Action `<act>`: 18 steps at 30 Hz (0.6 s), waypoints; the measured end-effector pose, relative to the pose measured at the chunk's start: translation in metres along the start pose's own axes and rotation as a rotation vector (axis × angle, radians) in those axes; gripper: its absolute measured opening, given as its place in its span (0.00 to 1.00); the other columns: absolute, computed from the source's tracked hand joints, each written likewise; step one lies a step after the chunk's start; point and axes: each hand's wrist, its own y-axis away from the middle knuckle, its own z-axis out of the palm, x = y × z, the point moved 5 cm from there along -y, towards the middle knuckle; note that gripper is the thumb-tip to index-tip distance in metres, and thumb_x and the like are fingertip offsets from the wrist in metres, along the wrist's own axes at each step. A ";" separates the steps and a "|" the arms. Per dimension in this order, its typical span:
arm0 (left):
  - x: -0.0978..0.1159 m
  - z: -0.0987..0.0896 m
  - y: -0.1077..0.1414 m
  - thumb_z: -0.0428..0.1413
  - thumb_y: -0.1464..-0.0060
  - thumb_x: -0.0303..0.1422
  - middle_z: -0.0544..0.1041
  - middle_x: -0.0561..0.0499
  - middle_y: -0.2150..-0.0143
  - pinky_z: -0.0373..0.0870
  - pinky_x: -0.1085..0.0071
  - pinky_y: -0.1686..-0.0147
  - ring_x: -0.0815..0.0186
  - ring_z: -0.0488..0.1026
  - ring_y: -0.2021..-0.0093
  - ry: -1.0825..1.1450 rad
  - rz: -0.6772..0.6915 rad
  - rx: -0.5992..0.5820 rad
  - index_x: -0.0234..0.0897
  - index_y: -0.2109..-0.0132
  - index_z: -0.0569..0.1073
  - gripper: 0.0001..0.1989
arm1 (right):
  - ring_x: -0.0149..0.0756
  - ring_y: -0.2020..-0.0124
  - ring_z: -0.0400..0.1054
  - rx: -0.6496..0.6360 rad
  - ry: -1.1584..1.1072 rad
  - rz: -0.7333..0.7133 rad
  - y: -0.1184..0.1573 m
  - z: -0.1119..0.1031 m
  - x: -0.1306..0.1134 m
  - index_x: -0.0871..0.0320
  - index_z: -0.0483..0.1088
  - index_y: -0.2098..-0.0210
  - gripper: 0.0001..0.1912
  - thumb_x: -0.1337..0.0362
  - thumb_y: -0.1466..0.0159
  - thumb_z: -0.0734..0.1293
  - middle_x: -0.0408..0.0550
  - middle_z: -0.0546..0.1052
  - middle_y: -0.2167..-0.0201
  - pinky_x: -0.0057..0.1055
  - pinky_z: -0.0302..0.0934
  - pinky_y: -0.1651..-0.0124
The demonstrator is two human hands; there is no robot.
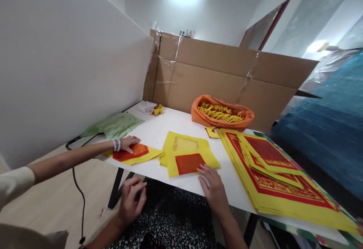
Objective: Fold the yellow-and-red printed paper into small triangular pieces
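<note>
The right hand [211, 183], fingers loose, touches a yellow sheet [193, 151] flat near the table's [177, 119] edge; the left hand [132, 200] hangs half-curled, empty. Beyond, many pieces [222, 113] already fill the orange bag [199, 116]; rightward, a stack [283, 194] lies flat, seemingly unworked.

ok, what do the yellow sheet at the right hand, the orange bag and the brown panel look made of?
Yellow sheet: matte, thin, limp-looking; fabric or fibrous paper, can't tell which.
Orange bag: soft cloth or flexible plastic, judging by its rounded, slumped rim.
Brown panel: likely cardboard, matte, with a long crease and shiny clear tape strips.
</note>
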 end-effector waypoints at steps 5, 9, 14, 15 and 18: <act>-0.008 0.002 -0.005 0.55 0.46 0.20 0.68 0.45 0.53 0.75 0.61 0.60 0.59 0.70 0.56 -0.003 -0.003 -0.022 0.41 0.53 0.71 0.16 | 0.47 0.44 0.68 0.010 0.080 -0.099 -0.008 0.009 -0.004 0.53 0.73 0.49 0.14 0.63 0.33 0.62 0.52 0.76 0.49 0.48 0.63 0.44; -0.011 0.003 -0.008 0.54 0.46 0.21 0.67 0.45 0.53 0.76 0.61 0.59 0.59 0.70 0.55 -0.004 -0.036 -0.032 0.41 0.54 0.72 0.14 | 0.46 0.47 0.70 -0.005 0.124 -0.164 -0.018 0.014 -0.014 0.53 0.73 0.49 0.14 0.63 0.33 0.64 0.52 0.77 0.50 0.47 0.64 0.46; -0.007 0.005 -0.015 0.53 0.44 0.21 0.67 0.46 0.53 0.76 0.62 0.59 0.60 0.70 0.55 0.040 -0.057 -0.050 0.41 0.55 0.72 0.13 | 0.45 0.53 0.73 -0.080 0.187 -0.186 -0.027 0.021 -0.024 0.53 0.75 0.51 0.13 0.65 0.33 0.64 0.50 0.79 0.53 0.45 0.64 0.49; -0.005 0.006 -0.019 0.53 0.44 0.22 0.67 0.46 0.53 0.76 0.63 0.59 0.61 0.70 0.56 0.056 -0.049 -0.064 0.41 0.55 0.72 0.12 | 0.45 0.54 0.73 -0.087 0.188 -0.187 -0.029 0.021 -0.024 0.53 0.75 0.52 0.13 0.66 0.33 0.63 0.50 0.79 0.54 0.44 0.64 0.50; 0.004 0.013 -0.042 0.54 0.42 0.24 0.66 0.45 0.50 0.76 0.60 0.56 0.60 0.70 0.53 0.107 0.005 -0.196 0.42 0.51 0.70 0.13 | 0.43 0.56 0.75 -0.098 0.172 -0.191 -0.038 0.018 -0.022 0.52 0.76 0.52 0.14 0.67 0.32 0.61 0.48 0.81 0.56 0.42 0.65 0.53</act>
